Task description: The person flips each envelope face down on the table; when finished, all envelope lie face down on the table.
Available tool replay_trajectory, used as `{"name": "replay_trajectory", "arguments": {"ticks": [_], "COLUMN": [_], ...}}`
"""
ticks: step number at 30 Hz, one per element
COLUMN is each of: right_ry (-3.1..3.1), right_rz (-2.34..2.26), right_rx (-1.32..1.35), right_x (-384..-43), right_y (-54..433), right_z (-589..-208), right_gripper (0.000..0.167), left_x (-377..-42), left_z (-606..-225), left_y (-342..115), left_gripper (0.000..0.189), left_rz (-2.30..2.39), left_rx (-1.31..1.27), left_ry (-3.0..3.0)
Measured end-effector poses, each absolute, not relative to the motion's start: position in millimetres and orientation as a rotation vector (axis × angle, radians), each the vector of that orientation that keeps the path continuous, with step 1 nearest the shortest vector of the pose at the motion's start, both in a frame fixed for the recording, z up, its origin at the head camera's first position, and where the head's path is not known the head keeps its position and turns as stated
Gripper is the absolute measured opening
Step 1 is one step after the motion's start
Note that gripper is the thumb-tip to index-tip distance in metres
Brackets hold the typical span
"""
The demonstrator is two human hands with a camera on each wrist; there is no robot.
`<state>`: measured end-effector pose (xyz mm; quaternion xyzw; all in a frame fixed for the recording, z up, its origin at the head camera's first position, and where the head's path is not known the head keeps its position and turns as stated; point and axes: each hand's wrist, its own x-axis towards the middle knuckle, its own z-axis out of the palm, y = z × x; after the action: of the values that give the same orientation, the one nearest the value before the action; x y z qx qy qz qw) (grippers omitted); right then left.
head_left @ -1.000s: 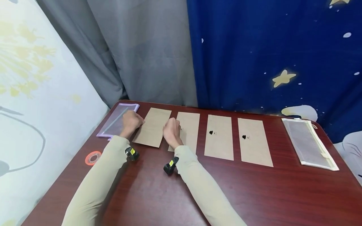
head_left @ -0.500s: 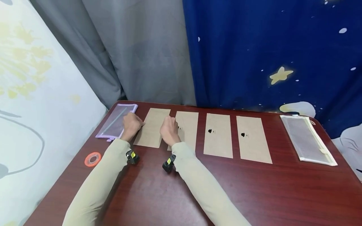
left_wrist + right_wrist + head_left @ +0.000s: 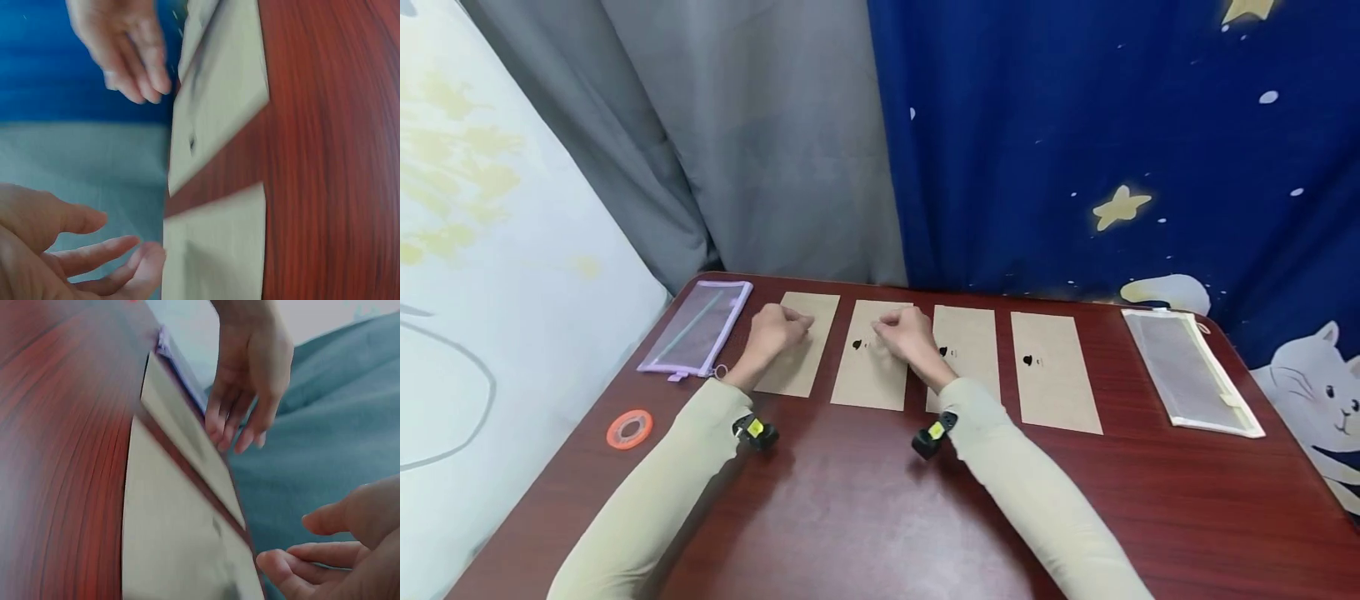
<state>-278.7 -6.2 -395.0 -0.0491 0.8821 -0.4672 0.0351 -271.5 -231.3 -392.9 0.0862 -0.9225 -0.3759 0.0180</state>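
Observation:
Several brown kraft paper sheets or flat bags lie in a row on the table. My left hand (image 3: 775,332) is over the leftmost, plain kraft piece (image 3: 808,354). Its thumb and fingers stand apart in the left wrist view, with nothing visible between them. My right hand (image 3: 910,335) hovers over the right part of the second kraft piece (image 3: 865,385), which bears a small black hat print. In the right wrist view its thumb and fingers are also apart and hold nothing visible. The third kraft piece (image 3: 966,387) is partly hidden by my right wrist and sleeve.
A purple-edged mesh zip pouch (image 3: 696,329) lies left of the row, with an orange ring-shaped spool (image 3: 629,429) nearer me. Another printed kraft piece (image 3: 1056,383) and a white-edged mesh pouch (image 3: 1195,371) lie to the right. Curtains (image 3: 775,150) hang behind the table.
My right hand has moved right, from beside the leftmost kraft piece to above the second. My left hand has shifted slightly right, off that piece's left edge. The head view has turned a little right.

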Motion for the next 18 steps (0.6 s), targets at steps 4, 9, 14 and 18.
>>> {"name": "replay_trajectory", "arguments": {"ticks": [4, 9, 14, 18], "right_ry": [2.515, 2.258, 2.021, 1.922], "right_rz": [-1.547, -1.7, -1.81, -1.863], "right_rx": [-0.076, -0.013, 0.049, 0.099], "right_x": [-276, -272, -272, -273], "right_y": [27, 54, 63, 63], "right_z": [-400, -404, -410, -411], "right_gripper": [0.032, 0.034, 0.037, 0.039], "left_x": [-271, -269, -270, -272], "left_z": [-388, -385, -386, -386], "left_y": [-209, -192, -180, -171], "left_gripper": [0.039, 0.048, 0.057, 0.06], "left_rz": [-1.614, -1.843, -1.841, -1.819], "left_rx": [0.314, 0.388, 0.472, 0.504], "left_ry": [-2.87, -2.856, -2.888, -2.91]}}
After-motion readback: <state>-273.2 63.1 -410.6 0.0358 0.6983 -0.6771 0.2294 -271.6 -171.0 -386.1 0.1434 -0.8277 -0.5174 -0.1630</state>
